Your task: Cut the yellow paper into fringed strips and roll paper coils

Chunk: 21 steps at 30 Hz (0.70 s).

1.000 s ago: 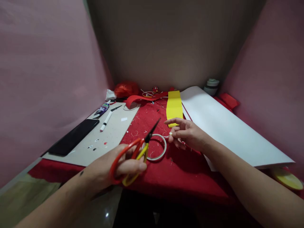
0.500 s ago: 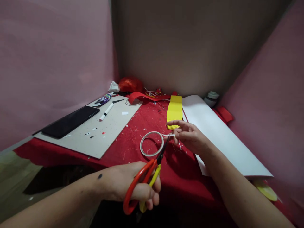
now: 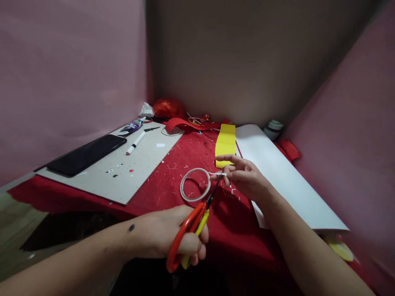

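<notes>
Head view, single camera, looking down over both forearms.

Left hand point(image 3: 177, 238): grip closed around the red and yellow handles of the scissors point(image 3: 197, 220), fingers wrapped through the loops. The dark blades point up and to the right, and their tip lies at the tape strip point(image 3: 217, 174). Whether the blades are touching the strip cannot be told.

Right hand point(image 3: 247, 179): grip pinched shut on the far end of the tape strip, thumb and forefinger together, the remaining fingers spread. The strip runs a short way from the tape ring point(image 3: 195, 185), which lies flat on the red cloth point(image 3: 173, 181) of the counter, just left of the right hand and above the left.

Surroundings:
- A grey board point(image 3: 129, 172) lies on the left part of the counter with a black phone point(image 3: 86, 153), a white marker point(image 3: 135, 143) and a glue tube point(image 3: 132, 126) on or beside it.
- A yellow corrugated sheet point(image 3: 226, 143) lies just behind the right hand.
- A large white sheet point(image 3: 284, 181) lies to the right, passing under the right forearm.
- A red ribbon point(image 3: 185, 123) and a second tape ring point(image 3: 171, 132) lie near the back wall.
- Small scraps are scattered over the cloth.
</notes>
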Available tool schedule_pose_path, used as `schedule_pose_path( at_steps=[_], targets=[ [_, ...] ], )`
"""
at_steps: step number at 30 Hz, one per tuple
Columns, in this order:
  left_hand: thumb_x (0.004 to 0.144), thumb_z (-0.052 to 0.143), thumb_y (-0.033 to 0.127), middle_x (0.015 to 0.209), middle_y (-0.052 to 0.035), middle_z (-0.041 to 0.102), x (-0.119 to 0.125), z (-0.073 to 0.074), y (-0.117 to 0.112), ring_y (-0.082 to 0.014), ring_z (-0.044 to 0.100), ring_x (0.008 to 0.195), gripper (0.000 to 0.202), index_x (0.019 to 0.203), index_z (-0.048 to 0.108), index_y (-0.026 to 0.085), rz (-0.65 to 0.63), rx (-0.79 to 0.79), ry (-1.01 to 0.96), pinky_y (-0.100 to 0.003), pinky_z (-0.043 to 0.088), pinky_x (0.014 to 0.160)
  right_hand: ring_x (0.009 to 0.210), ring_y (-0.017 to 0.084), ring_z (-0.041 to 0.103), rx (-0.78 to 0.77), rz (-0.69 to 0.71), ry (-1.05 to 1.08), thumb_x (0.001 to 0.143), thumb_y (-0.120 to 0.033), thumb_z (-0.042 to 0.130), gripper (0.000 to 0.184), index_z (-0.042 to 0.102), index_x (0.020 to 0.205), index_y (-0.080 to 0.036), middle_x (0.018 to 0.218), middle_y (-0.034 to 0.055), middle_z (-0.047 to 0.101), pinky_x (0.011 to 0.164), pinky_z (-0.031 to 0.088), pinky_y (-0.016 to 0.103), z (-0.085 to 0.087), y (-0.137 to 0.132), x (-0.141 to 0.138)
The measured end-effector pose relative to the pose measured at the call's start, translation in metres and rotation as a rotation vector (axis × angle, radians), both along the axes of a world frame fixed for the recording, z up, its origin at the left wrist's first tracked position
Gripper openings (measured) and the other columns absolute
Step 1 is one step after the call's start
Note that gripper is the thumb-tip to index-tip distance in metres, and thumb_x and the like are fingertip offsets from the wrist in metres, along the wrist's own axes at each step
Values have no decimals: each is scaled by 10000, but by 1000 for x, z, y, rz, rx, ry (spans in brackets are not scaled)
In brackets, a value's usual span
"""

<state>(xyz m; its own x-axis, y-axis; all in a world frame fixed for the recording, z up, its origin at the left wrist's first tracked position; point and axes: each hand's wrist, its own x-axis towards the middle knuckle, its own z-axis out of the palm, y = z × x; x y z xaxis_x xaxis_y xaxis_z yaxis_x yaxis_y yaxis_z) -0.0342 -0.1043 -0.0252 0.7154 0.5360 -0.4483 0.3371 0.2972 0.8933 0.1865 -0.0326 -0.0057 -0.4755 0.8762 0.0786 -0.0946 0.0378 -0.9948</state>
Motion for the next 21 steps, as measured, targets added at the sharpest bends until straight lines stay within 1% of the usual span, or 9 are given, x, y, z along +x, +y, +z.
schedule_pose_path(
  at_steps=[3, 6, 9, 13, 16, 21],
  targets=[
    [688, 526, 204, 793, -57, 655, 1, -8, 0, -159, 608, 663, 186, 856, 587, 154, 15, 52, 26, -278, 490, 588, 801, 229, 668, -4, -8, 2, 643, -195, 588, 442, 542, 1082, -179, 521, -40, 566, 872, 439, 433, 1, -1, -1],
    [689, 532, 230, 781, -53, 642, 3, -6, -1, -149, 586, 634, 188, 851, 590, 155, 15, 79, 67, -264, 472, 565, 837, 236, 669, 1, 4, 19, 650, -188, 584, 460, 525, 1106, -179, 535, -35, 581, 861, 446, 430, 0, -1, -1],
    [693, 521, 249, 752, -32, 616, 6, 2, -3, -133, 550, 602, 177, 838, 579, 164, 9, 100, 106, -244, 443, 536, 850, 239, 670, -3, 13, 50, 657, -162, 574, 482, 507, 1135, -173, 548, -32, 591, 861, 447, 429, 0, -1, -1],
    [673, 473, 201, 686, 1, 568, 8, 15, -5, -122, 501, 594, 166, 802, 575, 180, -21, 213, 189, -229, 406, 538, 856, 249, 672, -14, -4, 64, 654, -163, 587, 507, 500, 1153, -163, 550, -31, 590, 851, 449, 430, 2, -2, 0],
    [675, 457, 194, 661, 10, 533, 9, 22, -4, -121, 468, 590, 126, 755, 555, 187, -48, 286, 226, -228, 380, 533, 873, 254, 669, -16, -16, 57, 651, -170, 595, 536, 487, 1177, -158, 545, -35, 587, 842, 452, 427, 3, -3, 0],
    [699, 455, 219, 626, 14, 469, 12, 35, -2, -117, 416, 570, 56, 699, 499, 185, -87, 341, 284, -228, 339, 498, 863, 260, 676, -37, 3, 99, 654, -147, 597, 562, 450, 1196, -142, 535, -33, 603, 820, 454, 419, 5, -5, -2]
  ],
)
